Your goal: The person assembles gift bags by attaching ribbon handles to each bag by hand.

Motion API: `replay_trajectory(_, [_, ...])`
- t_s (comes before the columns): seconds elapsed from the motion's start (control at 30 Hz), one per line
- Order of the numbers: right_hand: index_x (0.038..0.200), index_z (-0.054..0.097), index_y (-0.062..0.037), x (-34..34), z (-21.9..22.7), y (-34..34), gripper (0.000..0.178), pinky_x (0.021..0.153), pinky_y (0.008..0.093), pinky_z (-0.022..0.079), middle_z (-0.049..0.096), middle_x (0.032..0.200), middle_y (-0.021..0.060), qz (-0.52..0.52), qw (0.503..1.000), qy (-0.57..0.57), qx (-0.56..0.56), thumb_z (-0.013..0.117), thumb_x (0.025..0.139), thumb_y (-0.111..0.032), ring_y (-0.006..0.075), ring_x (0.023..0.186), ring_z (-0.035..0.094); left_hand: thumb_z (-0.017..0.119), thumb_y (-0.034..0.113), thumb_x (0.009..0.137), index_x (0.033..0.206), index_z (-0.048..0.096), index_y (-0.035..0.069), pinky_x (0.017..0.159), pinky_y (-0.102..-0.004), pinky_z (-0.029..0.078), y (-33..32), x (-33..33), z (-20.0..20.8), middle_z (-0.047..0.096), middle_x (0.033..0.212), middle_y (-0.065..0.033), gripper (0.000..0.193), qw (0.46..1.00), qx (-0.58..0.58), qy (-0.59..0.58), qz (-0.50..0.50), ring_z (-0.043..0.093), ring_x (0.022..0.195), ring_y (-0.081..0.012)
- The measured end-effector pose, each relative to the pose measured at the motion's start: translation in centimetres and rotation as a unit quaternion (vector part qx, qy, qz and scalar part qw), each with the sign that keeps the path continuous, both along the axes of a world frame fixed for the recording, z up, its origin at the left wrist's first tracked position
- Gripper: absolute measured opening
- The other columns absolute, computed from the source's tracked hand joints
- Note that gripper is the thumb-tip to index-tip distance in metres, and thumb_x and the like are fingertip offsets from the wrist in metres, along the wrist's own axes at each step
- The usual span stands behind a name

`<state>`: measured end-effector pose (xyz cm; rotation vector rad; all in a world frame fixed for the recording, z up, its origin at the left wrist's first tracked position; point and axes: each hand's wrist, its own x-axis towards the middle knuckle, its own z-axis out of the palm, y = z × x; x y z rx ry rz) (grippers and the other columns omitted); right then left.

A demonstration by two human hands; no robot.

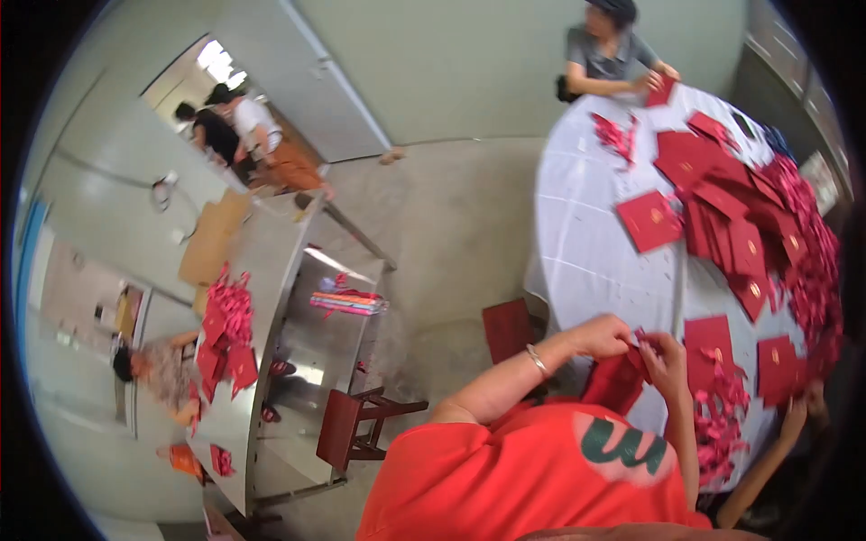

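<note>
My left hand (606,335), with a bangle at its wrist, is closed in a pinch at the near edge of the round table. Right beside it, my right hand (666,362) is closed too, thumb and fingers together. Between them is the upper edge of a flat red piece (615,382), perhaps a paper bag, which hangs in front of my red shirt. What my fingertips pinch there is too small to make out. To the right of my hands lie another flat red piece (707,338) and a bunch of pink-red ribbons (722,410).
The white-covered round table (586,243) bears a heap of flat red pieces (722,203) with gold emblems and a ribbon pile (807,234). Across it a person (613,54) holds a red piece; another's hands reach in at right. Leftward stand a stool (347,428) and metal table (271,261).
</note>
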<state>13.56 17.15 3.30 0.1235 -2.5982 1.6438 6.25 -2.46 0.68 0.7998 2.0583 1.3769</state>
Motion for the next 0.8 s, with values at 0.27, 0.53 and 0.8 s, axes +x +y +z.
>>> replay_trajectory(0.27, [0.097, 0.066, 0.0018, -2.9, 0.4, 2.6, 0.016, 0.068, 0.0235, 0.049, 0.067, 0.084, 0.0049, -0.054, 0.991, -0.056, -0.109, 0.063, 0.087, -0.010, 0.0101, 0.076, 0.062, 0.063, 0.015, 0.085, 0.096, 0.069, 0.005, 0.045, -0.0196, 0.039, -4.2, -1.0, 5.0, 0.060, 0.069, 0.0038, 0.016, 0.986, -0.011, -0.167, 0.013, 0.048, 0.053, -0.0032])
replay_trajectory(0.53, [0.098, 0.066, -0.0029, -1.3, -1.3, 4.3, 0.015, 0.065, 0.0211, 0.045, 0.069, 0.087, 0.0030, -0.003, 0.949, -0.196, -0.249, 0.063, 0.090, -0.015, 0.0075, 0.076, 0.061, 0.063, 0.012, 0.087, 0.096, 0.067, 0.006, 0.043, -0.0165, 0.036, -3.5, -1.5, 3.5, 0.059, 0.073, 0.0054, 0.012, 0.964, 0.019, -0.265, -0.020, 0.043, 0.050, -0.0008])
replay_trajectory(0.8, [0.098, 0.066, 0.0004, -1.2, -1.6, 4.9, 0.015, 0.072, 0.0224, 0.050, 0.067, 0.086, 0.0037, 0.003, 0.946, -0.164, -0.278, 0.065, 0.088, -0.011, 0.0085, 0.080, 0.062, 0.063, 0.012, 0.088, 0.099, 0.068, 0.005, 0.043, -0.0169, 0.037, -2.6, -1.3, 4.2, 0.058, 0.072, 0.0064, 0.014, 0.969, 0.005, -0.246, -0.029, 0.043, 0.051, -0.0004])
